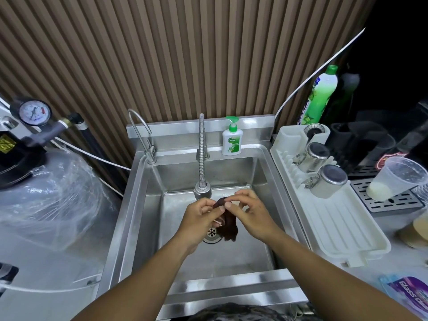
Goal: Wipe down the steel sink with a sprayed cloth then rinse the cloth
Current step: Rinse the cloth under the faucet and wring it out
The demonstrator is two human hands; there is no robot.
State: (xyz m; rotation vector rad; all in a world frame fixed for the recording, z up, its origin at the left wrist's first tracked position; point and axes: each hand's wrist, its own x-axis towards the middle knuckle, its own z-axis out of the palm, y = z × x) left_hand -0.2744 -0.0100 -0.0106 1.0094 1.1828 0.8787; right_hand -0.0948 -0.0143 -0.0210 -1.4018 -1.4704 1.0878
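Observation:
A dark brown cloth (pixel 228 224) hangs bunched over the steel sink (pixel 259 172), just below the nozzle of the flexible tap (pixel 202 191). My left hand (pixel 201 218) pinches its upper left part, and my right hand (pixel 249 214) pinches the top edge from the right. Both hands meet above the drain (pixel 211 235). The cloth's lower end dangles beside the drain. I cannot tell whether water runs from the tap.
A second thin tap (pixel 139 133) and a Dettol soap pump (pixel 231 141) stand on the back ledge. To the right, a white drying rack (pixel 335 228) holds steel cups (pixel 328 180). A green bottle (pixel 323 96) and a plastic cup (pixel 396 179) stand further right. A wrapped tank (pixel 53 193) stands to the left.

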